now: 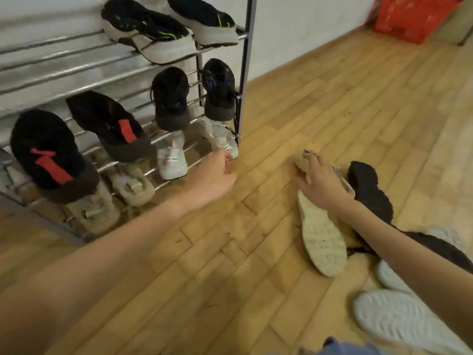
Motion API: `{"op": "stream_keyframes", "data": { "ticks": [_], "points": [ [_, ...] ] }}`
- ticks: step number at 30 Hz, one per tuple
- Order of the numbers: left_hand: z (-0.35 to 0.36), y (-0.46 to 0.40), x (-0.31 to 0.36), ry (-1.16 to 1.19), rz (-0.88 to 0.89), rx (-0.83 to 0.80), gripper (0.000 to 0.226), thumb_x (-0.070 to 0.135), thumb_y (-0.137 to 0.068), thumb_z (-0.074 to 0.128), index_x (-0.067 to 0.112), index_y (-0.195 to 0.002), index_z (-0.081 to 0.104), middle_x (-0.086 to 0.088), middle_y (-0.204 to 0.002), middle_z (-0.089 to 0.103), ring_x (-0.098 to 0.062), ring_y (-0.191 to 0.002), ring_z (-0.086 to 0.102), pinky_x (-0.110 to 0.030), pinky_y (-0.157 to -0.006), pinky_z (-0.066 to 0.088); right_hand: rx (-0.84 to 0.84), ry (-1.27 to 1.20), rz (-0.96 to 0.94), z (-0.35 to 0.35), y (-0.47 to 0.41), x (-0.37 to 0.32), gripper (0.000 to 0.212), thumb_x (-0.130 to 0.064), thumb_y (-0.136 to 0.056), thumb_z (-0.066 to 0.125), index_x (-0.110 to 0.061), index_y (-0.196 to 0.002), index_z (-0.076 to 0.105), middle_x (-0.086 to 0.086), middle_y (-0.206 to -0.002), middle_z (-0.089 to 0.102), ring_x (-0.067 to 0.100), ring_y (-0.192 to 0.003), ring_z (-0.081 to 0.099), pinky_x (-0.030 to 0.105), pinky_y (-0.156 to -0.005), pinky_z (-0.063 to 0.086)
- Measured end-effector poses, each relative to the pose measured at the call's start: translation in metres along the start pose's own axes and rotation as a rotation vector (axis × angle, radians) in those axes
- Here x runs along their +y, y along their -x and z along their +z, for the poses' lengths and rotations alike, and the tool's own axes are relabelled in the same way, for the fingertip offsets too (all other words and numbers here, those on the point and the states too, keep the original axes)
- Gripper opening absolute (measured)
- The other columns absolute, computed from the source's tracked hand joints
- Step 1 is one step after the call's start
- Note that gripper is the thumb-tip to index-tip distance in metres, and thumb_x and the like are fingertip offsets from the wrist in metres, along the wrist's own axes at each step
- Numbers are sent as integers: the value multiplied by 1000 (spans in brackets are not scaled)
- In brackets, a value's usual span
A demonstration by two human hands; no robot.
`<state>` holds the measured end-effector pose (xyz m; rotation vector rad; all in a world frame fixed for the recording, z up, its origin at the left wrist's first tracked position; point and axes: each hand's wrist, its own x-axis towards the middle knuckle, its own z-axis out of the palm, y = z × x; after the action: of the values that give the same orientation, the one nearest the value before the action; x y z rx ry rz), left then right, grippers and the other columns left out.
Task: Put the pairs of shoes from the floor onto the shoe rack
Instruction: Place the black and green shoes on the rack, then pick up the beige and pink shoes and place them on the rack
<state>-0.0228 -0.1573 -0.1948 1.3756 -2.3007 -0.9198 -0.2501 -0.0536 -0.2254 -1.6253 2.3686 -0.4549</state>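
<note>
The right hand (323, 186) grips a beige shoe (321, 235) on the floor (230, 265) at four o'clock. The left hand (213, 176), loosely open and empty, hovers at the rack (246, 73) corner; bare floor lies between.

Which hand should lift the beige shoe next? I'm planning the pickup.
Right. The right hand already rests on the beige shoe lying on the floor; the left hand hovers empty near the shoe rack.
</note>
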Motion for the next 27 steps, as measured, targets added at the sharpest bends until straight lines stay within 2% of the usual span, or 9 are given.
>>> {"op": "stream_keyframes", "data": {
  "ticks": [4, 7, 10, 15, 17, 19, 22, 24, 27],
  "points": [
    [52, 8, 0, -61, 60, -234, 43, 14, -86, 54, 11, -129, 47, -8, -124, 53, -21, -110, 54, -35, -92, 45, -23, 4, 229, 42, 54, 48, 60, -31, -92, 58, -3, -139, 33, 18, -139, 39, 34, -130, 34, 41, -106, 32],
    [83, 13, -1, -48, 48, -309, 40, 14, -87, 54, 11, -126, 49, -6, -119, 57, -20, -105, 57, -29, -86, 43, -124, 67, 375, 82, 92, 67, 76, -45, -91, 54, -11, -149, 17, 20, -153, 19, 38, -142, 17, 45, -114, 22],
    [106, 14, -5, -30, 49, -333, 38, 14, -86, 55, 10, -123, 50, -6, -116, 58, -21, -104, 58, -30, -87, 45, -148, 191, 371, 111, 108, 75, 82, -51, -89, 53, -18, -151, 12, 22, -158, 1, 40, -146, 0, 47, -118, 8],
    [128, 14, -8, 24, 27, -309, 37, 7, -83, 58, 6, -119, 53, -10, -111, 61, -24, -101, 60, -33, -88, 45, -55, 141, 397, 114, 106, 73, 80, -49, -78, 64, -29, -145, 24, 16, -156, 10, 38, -142, 12, 52, -114, 18],
    [134, 16, -9, 52, 29, -291, 36, 6, -83, 60, 6, -119, 54, -9, -108, 62, -25, -98, 61, -32, -86, 45, -5, -58, 432, 109, 107, 70, 74, -48, -76, 65, -33, -141, 33, 11, -154, 18, 34, -140, 18, 49, -113, 21],
    [137, 17, -10, 76, 32, -284, 36, 5, -83, 61, 7, -118, 55, -8, -106, 62, -24, -97, 61, -30, -83, 44, 96, -380, 480, 97, 110, 66, 64, -50, -77, 64, -35, -136, 46, 3, -144, 37, 22, -132, 34, 42, -110, 31],
    [133, 16, -16, 111, 13, -259, 34, 10, -83, 61, 10, -117, 56, -5, -103, 62, -23, -95, 62, -31, -82, 44, 187, -942, 566, 81, 114, 61, 38, -52, -76, 62, -33, -108, 70, -3, -110, 69, 18, -106, 60, 42, -93, 48],
    [126, 15, -21, 147, -25, -263, 36, 19, -83, 62, 12, -118, 55, -3, -103, 61, -21, -96, 60, -34, -86, 45, 111, -1200, 635, 76, 119, 61, 41, -56, -68, 61, -26, -93, 75, 6, -103, 73, 30, -101, 64, 48, -92, 47],
    [118, 15, -34, 173, -77, -272, 37, 19, -86, 62, 14, -122, 53, -4, -109, 61, -21, -101, 59, -32, -84, 44, -65, -1469, 697, 79, 128, 64, 51, -50, -71, 63, -14, -106, 68, 13, -98, 73, 29, -87, 66, 39, -79, 50]
  ]
}}
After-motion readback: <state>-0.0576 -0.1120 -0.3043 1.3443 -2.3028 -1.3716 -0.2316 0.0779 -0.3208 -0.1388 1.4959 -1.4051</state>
